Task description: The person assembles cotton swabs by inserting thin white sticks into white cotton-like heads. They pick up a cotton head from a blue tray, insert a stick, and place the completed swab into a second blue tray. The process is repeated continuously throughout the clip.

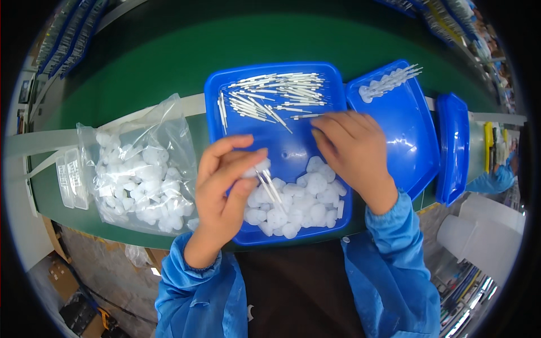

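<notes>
My left hand is closed in a pinch on a small white plastic piece. Thin white-and-metal rods stick out of that piece, slanting down over the blue tray. Over the tray's right side my right hand has its fingers curled together, beside the end of a thin rod; whether they grip it is hidden. Several more such rods lie loose in the far part of the tray. A heap of white plastic pieces fills its near part, partly behind my left hand.
A clear bag of white pieces lies at left, beside flat clear packets. At right, a second blue tray holds a row of pieces with rods. Another blue tray stands beyond it. The green table extends behind.
</notes>
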Motion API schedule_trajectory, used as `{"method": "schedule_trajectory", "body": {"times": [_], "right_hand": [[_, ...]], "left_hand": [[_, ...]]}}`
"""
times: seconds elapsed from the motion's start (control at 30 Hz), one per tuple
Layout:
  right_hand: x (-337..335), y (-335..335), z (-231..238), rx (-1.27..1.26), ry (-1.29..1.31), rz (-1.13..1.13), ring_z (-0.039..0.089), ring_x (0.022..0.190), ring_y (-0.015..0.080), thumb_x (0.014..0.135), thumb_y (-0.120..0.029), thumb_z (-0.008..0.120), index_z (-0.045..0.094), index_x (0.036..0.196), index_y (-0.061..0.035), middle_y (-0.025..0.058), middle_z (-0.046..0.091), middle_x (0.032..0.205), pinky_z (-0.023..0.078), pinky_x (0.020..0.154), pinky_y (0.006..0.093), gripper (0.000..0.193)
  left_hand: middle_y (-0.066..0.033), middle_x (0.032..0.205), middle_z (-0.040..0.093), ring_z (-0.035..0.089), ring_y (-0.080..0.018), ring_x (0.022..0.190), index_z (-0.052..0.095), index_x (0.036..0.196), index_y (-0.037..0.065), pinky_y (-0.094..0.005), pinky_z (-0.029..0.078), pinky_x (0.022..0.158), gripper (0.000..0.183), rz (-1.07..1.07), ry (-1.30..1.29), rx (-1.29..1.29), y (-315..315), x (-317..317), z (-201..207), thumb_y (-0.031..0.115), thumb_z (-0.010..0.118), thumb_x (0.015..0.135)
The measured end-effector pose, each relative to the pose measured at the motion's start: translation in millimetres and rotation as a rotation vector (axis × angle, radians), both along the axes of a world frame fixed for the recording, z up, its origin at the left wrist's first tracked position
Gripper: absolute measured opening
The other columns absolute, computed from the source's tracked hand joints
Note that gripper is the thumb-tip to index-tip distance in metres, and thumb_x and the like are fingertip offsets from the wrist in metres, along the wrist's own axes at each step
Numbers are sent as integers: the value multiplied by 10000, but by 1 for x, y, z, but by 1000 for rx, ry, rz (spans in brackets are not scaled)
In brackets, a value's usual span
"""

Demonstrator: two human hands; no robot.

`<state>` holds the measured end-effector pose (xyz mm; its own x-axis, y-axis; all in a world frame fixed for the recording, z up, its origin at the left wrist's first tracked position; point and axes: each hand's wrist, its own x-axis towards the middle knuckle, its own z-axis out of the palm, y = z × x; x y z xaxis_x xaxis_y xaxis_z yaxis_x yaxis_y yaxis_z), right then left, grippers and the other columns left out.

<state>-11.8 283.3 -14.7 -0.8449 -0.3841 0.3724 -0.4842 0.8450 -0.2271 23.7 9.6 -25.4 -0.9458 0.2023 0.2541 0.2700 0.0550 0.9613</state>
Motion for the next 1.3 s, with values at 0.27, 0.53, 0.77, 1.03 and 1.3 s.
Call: {"method": "schedule_trajectory", "body": {"times": [0.27, 0.53, 0.77, 1.03, 1.3], "right_hand": [[-27, -8, -18, 148, -3, 8, 705, 862, 260, 771, -49, 775, 711, 951, -103, 62, 711, 915, 540, 865, 412, 199], [10, -32, 5, -664, -345, -8, 732, 862, 251, 783, -34, 829, 733, 951, -99, 62, 751, 918, 534, 777, 381, 205], [36, -41, 19, -605, -165, 102, 700, 642, 187, 767, -20, 877, 816, 1018, -124, 1, 711, 713, 500, 673, 342, 278], [45, -33, 19, -642, -205, 79, 657, 566, 180, 782, -35, 893, 842, 1042, -97, 11, 666, 644, 484, 622, 329, 272], [45, -47, 20, -640, -178, 37, 641, 545, 209, 804, -87, 920, 842, 1066, -102, 37, 660, 639, 490, 583, 355, 274]], "left_hand": [[-108, 1194, 693, 687, -154, 1038, 748, 1397, 3, -242, 568, 828, 352, -25, -296, 83, -17, 8, 3, -16, 663, 1056], [-106, 1460, 511, 620, -168, 1232, 624, 1579, 58, -268, 588, 990, 701, -66, -237, -70, -11, -9, 16, -202, 590, 928], [-82, 1171, 659, 647, -138, 971, 709, 1471, 58, -261, 537, 792, 608, -33, 6, -183, 8, -1, 24, -122, 706, 891], [-130, 1173, 698, 710, -201, 978, 757, 1403, 64, -292, 621, 779, 595, 52, 7, -188, 12, 2, 26, -134, 750, 842], [-135, 1176, 729, 747, -221, 994, 800, 1300, 39, -305, 634, 819, 483, 117, 85, -318, 8, 1, 29, -139, 741, 855]]}}
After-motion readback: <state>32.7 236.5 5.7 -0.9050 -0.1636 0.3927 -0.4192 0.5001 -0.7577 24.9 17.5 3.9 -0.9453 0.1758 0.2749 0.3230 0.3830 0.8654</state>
